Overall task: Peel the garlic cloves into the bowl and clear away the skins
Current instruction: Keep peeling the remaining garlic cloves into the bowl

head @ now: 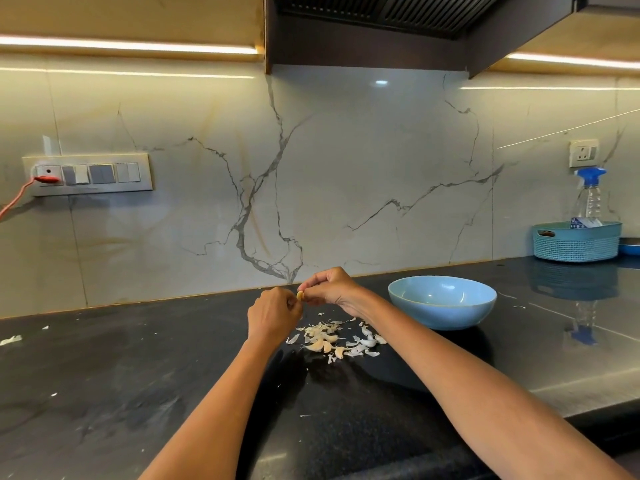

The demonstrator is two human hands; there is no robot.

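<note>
Most of the garlic clove [300, 295] is hidden between the fingertips of the left hand [273, 315] and the right hand [330, 286]; only a sliver is seen. The fingertips themselves are turned away. In the pile of cloves and skins [334, 341], peeled and unpeeled pieces cannot be told apart. The bowl [442, 306] interior is only partly seen. The spray bottle [589, 199] base is masked by the blue basket [576, 242], and the red cable [15, 199] is cut off at the left edge.

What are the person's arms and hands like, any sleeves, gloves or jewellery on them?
Both forearms are bare up to the frame edge, with no sleeves in view. The left hand and right hand wear no gloves, and no watch, bracelet or ring shows.
</note>
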